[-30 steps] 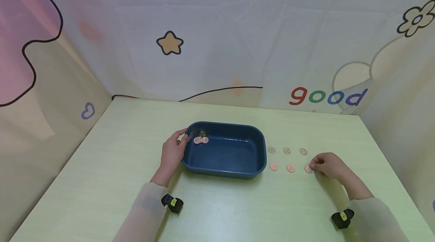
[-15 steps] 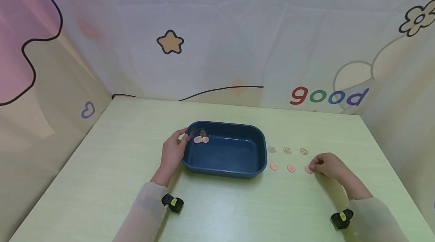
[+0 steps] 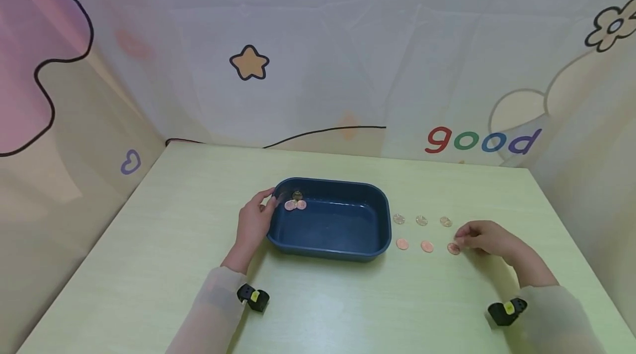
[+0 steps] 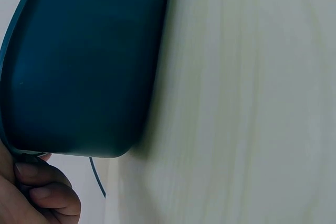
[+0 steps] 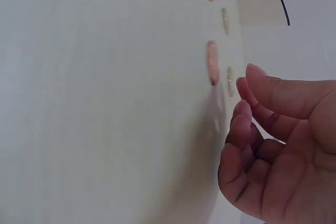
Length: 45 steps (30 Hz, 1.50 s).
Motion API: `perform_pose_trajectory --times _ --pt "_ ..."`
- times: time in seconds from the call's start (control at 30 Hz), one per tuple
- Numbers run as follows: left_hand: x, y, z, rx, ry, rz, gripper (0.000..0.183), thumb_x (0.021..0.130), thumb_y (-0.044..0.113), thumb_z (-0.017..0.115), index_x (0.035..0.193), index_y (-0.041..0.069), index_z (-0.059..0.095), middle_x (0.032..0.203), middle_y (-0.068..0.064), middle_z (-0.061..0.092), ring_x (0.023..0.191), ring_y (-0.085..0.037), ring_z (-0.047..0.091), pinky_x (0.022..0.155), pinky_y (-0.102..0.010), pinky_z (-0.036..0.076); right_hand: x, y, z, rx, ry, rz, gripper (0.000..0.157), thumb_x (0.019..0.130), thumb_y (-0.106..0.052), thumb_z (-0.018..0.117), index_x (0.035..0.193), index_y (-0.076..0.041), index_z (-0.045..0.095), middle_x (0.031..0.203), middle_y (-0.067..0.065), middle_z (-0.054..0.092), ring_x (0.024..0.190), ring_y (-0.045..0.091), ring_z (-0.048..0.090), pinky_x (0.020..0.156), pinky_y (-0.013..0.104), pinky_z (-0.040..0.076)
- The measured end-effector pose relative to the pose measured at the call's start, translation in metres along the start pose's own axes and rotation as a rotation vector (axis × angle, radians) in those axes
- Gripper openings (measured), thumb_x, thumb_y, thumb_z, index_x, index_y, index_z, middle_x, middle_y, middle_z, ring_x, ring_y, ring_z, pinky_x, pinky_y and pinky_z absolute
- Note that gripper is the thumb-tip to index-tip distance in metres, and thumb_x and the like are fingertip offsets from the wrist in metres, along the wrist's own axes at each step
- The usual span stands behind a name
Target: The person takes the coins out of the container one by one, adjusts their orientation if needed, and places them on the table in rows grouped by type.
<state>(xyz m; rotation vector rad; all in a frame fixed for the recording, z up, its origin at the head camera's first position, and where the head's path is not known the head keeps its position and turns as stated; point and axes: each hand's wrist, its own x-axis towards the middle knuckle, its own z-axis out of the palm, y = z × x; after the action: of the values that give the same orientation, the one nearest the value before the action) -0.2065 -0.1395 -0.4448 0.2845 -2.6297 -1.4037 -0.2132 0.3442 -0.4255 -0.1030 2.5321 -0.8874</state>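
A deep blue rectangular tray (image 3: 343,227) sits mid-table, and several copper and gold-toned coins (image 3: 301,205) lie in its far left corner. My left hand (image 3: 254,224) grips the tray's left end, thumb over the rim and fingers outside; in the left wrist view curled fingers (image 4: 52,187) show beneath the end wall. On the right, my right hand (image 3: 489,241) hovers beside the rightmost copper coin (image 3: 453,249). The right wrist view shows its thumb (image 5: 283,95) and loosely bent fingers with nothing between them, just past a copper coin (image 5: 212,62) flat on the table.
Right of the tray, two more copper coins (image 3: 427,246) lie in the front row, and three shiny pale gold coins (image 3: 421,220) form a row behind. A printed cloth backdrop (image 3: 318,78) closes off the back and sides of the pale table (image 3: 318,310).
My right hand has drawn slightly up and right off the rightmost copper coin, leaving it on the table and more fully visible. The left hand and tray stay put.
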Motion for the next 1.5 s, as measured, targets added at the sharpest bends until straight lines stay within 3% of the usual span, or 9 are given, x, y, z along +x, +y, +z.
perform_pose_trajectory --times 0.13,0.3,0.4,0.63,0.87,1.13,1.33,1.5 --pt "-0.003 0.000 -0.001 -0.020 0.027 0.029 0.037 0.104 0.019 0.056 0.137 0.005 0.064 0.055 0.006 0.034 0.052 -0.011 0.036 0.052 -0.024 0.031 0.002 -0.010 -0.012 -0.004 -0.013 0.002 0.035 0.104 -0.020 0.058 0.121 0.010 0.059 0.103 0.012 0.062 0.091 0.022 0.054 0.075 0.030 0.050" --pt "-0.003 0.001 -0.001 -0.023 0.021 0.022 0.037 0.104 0.019 0.056 0.137 0.005 0.064 0.055 0.006 0.036 0.052 -0.010 0.037 0.053 -0.024 0.032 0.003 -0.026 -0.022 -0.027 0.027 -0.018 0.036 0.104 -0.022 0.058 0.122 0.009 0.059 0.110 0.019 0.064 0.099 0.027 0.057 0.082 0.036 0.054" --pt "-0.002 0.001 -0.001 -0.010 0.000 -0.008 0.039 0.104 0.020 0.056 0.140 0.006 0.062 0.057 0.004 0.036 0.054 -0.011 0.037 0.054 -0.025 0.032 0.006 -0.040 -0.024 -0.033 0.076 -0.067 0.036 0.104 -0.024 0.060 0.122 0.008 0.060 0.110 0.016 0.065 0.099 0.028 0.058 0.083 0.036 0.054" --pt "-0.001 0.002 -0.001 0.004 -0.002 -0.008 0.039 0.105 0.021 0.056 0.141 0.007 0.061 0.057 0.004 0.035 0.054 -0.012 0.036 0.054 -0.024 0.031 0.014 -0.087 -0.023 0.016 0.126 -0.231 0.035 0.103 -0.024 0.060 0.126 0.003 0.059 0.112 0.014 0.067 0.091 0.011 0.059 0.080 0.027 0.052" --pt "0.000 0.001 0.000 0.006 0.008 0.002 0.038 0.105 0.020 0.056 0.139 0.006 0.063 0.056 0.004 0.035 0.053 -0.012 0.036 0.053 -0.024 0.030 0.031 -0.141 -0.021 -0.013 0.114 -0.338 0.028 0.103 -0.022 0.062 0.120 -0.001 0.063 0.107 0.011 0.068 0.094 0.019 0.059 0.081 0.027 0.051" --pt "0.001 0.000 0.001 0.015 0.010 0.004 0.038 0.104 0.020 0.056 0.139 0.006 0.063 0.056 0.005 0.034 0.052 -0.011 0.034 0.053 -0.024 0.029 0.055 -0.189 -0.008 -0.043 0.039 -0.393 0.026 0.101 -0.021 0.063 0.118 -0.001 0.065 0.105 0.014 0.067 0.093 0.022 0.059 0.080 0.027 0.050" --pt "0.001 0.000 0.001 0.013 0.005 0.002 0.039 0.104 0.021 0.056 0.139 0.007 0.063 0.056 0.005 0.035 0.052 -0.011 0.035 0.053 -0.025 0.030 0.081 -0.216 0.011 -0.123 -0.079 -0.447 0.025 0.101 -0.019 0.063 0.117 0.000 0.065 0.108 0.018 0.069 0.095 0.028 0.063 0.082 0.034 0.055" --pt "0.001 0.001 -0.001 0.011 0.004 0.005 0.039 0.104 0.021 0.056 0.140 0.007 0.063 0.056 0.005 0.037 0.051 -0.011 0.036 0.053 -0.025 0.030 0.097 -0.238 0.033 -0.189 -0.159 -0.515 0.023 0.100 -0.018 0.064 0.113 -0.001 0.068 0.104 0.016 0.071 0.089 0.022 0.065 0.081 0.033 0.056"
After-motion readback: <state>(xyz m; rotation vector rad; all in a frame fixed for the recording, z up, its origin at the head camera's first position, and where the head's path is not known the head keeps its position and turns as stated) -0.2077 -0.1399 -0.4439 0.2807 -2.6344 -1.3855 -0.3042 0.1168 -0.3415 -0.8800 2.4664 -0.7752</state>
